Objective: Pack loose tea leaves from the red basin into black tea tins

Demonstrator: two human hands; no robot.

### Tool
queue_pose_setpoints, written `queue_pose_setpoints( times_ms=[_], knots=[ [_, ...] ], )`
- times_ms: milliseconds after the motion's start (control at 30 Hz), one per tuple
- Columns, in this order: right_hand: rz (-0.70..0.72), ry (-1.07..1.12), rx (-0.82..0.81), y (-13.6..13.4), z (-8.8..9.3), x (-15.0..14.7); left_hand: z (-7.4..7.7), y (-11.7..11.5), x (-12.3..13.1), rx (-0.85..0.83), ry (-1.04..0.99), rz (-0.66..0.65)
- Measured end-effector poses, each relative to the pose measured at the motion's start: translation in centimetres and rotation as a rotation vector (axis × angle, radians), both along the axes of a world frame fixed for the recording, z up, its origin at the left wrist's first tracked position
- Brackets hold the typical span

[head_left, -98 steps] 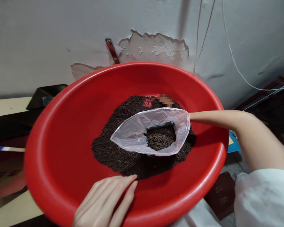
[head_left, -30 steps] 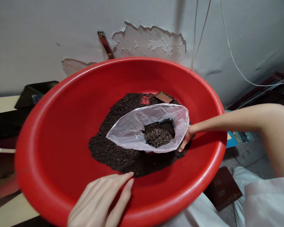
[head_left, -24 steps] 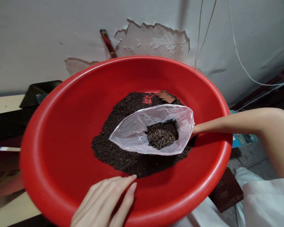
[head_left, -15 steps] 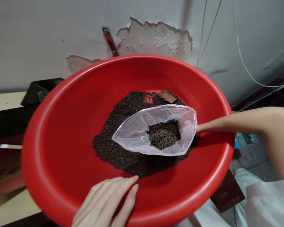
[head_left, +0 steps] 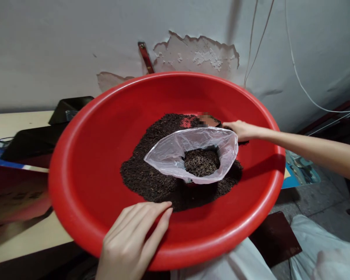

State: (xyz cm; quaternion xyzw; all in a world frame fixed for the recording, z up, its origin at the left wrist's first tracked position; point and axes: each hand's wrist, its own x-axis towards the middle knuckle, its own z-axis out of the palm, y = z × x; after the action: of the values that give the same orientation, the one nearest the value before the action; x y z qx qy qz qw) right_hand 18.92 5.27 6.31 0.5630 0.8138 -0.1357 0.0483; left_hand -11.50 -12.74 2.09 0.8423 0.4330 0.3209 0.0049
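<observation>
A large red plastic basin (head_left: 84, 171) holds a heap of dark dried leaf bits that look like loose tea (head_left: 146, 182). On the heap stands a clear plastic bag (head_left: 169, 151), its mouth spread wide, partly filled with the same leaves (head_left: 202, 162). My left hand (head_left: 134, 229) reaches over the basin's near rim, fingers stretched out, tips by the heap's near edge, holding nothing. Behind the bag's right side, my right hand (head_left: 241, 130) is curled low at the leaves; its fingertips are partly hidden, and what it holds cannot be made out. Beside it lies a brown flat piece (head_left: 212, 120), partly blurred out.
A pale table (head_left: 29, 241) with black trays (head_left: 32, 144) and a red packet (head_left: 17, 194) is at the left. Behind the basin is a wall (head_left: 61, 39) with peeling paint and hanging cords. A dark red board (head_left: 275, 237) lies below right.
My right hand has come into sight from behind the bag, moving farther back toward the brown piece. The view has shifted slightly. My left hand stays near the front rim.
</observation>
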Motion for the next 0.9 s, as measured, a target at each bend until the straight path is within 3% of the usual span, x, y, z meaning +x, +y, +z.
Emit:
queue_pose_setpoints(
  times_ms=[100,200,300,400,533,767,900],
  knots=[
    [0.026,0.134,0.157,0.7,4.7,0.0,-0.1,0.0,0.2,-0.003,0.001,0.019],
    [0.149,0.270,0.327,-0.3,9.1,-1.8,-0.2,-0.1,0.3,-0.020,0.008,0.034],
    [0.306,0.335,0.356,-2.2,11.1,-4.7,-0.1,-0.2,0.4,-0.023,0.002,0.042],
    [0.424,0.374,0.321,-3.5,10.8,-7.1,-0.2,-0.2,0.4,-0.014,-0.009,0.066],
    [0.502,0.357,0.248,-3.7,9.5,-7.9,-0.5,-0.2,0.3,-0.011,-0.011,0.080],
    [0.504,0.383,0.182,-4.0,9.4,-7.4,-0.8,-0.2,0.1,-0.029,-0.019,0.091],
    [0.406,0.492,0.167,-3.7,9.6,-6.6,-0.5,0.0,0.0,-0.051,0.022,0.106]
  ],
)
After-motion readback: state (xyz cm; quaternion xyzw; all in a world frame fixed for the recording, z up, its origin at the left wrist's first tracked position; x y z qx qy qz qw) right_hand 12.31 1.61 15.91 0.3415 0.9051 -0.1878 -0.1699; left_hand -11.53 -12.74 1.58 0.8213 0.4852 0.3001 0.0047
